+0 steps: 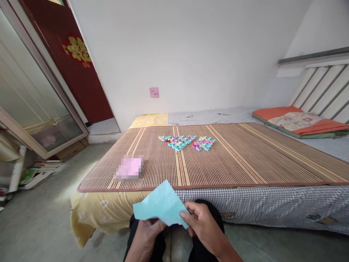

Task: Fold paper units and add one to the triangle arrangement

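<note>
A creased light-blue sheet of paper (163, 203) is held up over my knees, just in front of the bed edge. My right hand (200, 222) pinches its right corner between thumb and fingers. At its lower left edge, my left hand (148, 231) grips the paper, thumb pointing right and fingertips partly hidden. Farther off on the mat lie two groups of small folded paper pieces in many colours, a larger left group (177, 142) and a smaller right group (203, 143).
A woven mat (231, 160) covers much of the bed. On its left lies a pink blurred item (128, 168). A folded orange quilt (302, 122) rests at the far right, by the white slatted headboard (324, 91). A pink note (154, 92) is stuck on the wall.
</note>
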{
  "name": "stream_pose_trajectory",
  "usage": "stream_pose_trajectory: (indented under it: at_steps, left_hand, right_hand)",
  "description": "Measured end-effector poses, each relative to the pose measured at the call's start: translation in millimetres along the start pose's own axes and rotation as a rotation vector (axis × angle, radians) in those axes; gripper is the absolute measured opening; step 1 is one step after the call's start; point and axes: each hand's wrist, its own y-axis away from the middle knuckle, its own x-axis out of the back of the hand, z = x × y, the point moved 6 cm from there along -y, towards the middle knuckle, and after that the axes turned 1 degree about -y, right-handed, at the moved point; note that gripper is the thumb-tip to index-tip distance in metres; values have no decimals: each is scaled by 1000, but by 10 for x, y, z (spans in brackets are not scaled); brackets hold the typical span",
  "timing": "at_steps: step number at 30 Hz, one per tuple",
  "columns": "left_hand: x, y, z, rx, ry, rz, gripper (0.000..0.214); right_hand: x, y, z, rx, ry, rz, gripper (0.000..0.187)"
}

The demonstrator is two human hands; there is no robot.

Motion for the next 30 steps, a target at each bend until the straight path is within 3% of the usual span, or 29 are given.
stream_pose_trajectory:
  at_steps: [7,11,19,25,30]
  left_hand:
    - [-18,-13,101,-17,-131,151,46]
    - [-22,-18,63,11,-81,201,46]
    - [-21,16,76,4,-128,198,54]
    - [-141,64,68,-3,-210,165,50]
    - [-227,137,86,-22,-238,167,48]
  right_hand:
    - [-16,41,-27,30,-8,-93,50]
    - [-43,39,-54,22,37,-95,36]
    - [-58,7,-6,-31,76,-74,36]
    - [7,-41,-275,79,-35,34,34]
    - [10,-57,-272,104,-71,132,36]
